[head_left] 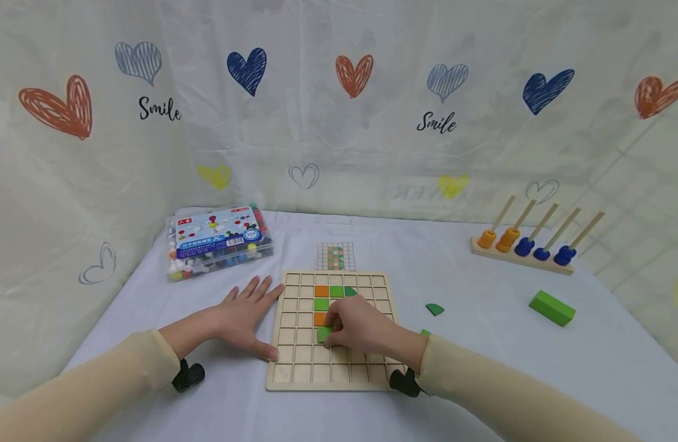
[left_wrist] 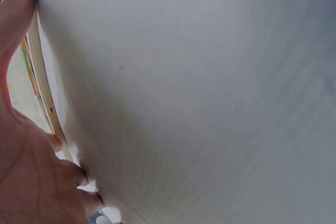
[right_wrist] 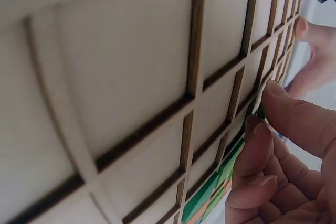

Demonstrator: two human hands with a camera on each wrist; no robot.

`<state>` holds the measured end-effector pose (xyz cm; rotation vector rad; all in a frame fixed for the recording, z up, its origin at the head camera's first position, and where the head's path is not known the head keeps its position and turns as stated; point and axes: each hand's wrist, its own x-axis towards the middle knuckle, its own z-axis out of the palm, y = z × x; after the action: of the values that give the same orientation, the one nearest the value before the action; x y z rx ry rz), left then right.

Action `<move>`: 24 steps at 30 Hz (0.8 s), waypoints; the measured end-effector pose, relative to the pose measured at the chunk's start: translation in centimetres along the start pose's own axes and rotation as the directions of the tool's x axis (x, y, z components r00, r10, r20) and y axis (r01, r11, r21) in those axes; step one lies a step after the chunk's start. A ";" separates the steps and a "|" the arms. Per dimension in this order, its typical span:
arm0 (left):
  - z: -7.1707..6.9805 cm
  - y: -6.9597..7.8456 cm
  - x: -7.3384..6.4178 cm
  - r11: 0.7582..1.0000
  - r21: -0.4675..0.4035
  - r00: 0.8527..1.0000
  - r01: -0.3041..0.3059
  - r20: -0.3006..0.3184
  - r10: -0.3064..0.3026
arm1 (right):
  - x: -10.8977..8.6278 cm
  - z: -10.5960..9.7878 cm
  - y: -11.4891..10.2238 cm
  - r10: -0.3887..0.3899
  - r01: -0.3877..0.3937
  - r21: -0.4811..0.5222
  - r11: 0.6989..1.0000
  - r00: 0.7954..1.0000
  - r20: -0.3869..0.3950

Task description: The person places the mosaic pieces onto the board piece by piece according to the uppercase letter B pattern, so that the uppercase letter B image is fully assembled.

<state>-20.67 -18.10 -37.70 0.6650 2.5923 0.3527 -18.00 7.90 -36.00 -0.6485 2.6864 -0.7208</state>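
A wooden grid board (head_left: 294,371) lies on the white cloth, its squares partly filled with orange and green tiles. My right hand (head_left: 363,325) is over the board and pinches a light green square tile (head_left: 324,334) between thumb and fingers, just below an orange tile (head_left: 319,318). In the right wrist view the tile (right_wrist: 261,109) shows as a thin green edge at the fingertips. My left hand (head_left: 242,319) lies with fingers spread at the board's left side, its thumb and index fingertip on the edge. Part of the tile pattern is hidden under my right hand.
A printed pattern card (head_left: 335,256) lies behind the board. At back left sits a clear plastic box (head_left: 219,240) of coloured pieces. To the right are a dark green quarter-circle tile (head_left: 435,309), a green block (head_left: 552,308) and a peg stand with beads (head_left: 523,258).
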 end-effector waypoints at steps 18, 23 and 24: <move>0.2 -0.4 0.3 1.000 0.006 1.000 0.003 0.012 -0.003 | 0.6 0.2 -0.8 -0.008 0.008 -0.051 0.999 1.000 0.009; 0.4 -0.8 0.4 1.000 0.000 1.000 -0.001 0.006 0.001 | 0.7 0.3 -0.7 -0.009 0.010 -0.042 0.999 1.000 0.015; 0.4 -0.8 0.4 1.000 0.000 1.000 0.001 0.008 -0.001 | 0.7 0.4 -0.7 -0.011 0.012 -0.039 0.999 1.000 0.012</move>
<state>-21.10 -18.50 -38.44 0.6642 2.5847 0.3488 -18.23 6.91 -36.06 -0.6764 2.6941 -0.6669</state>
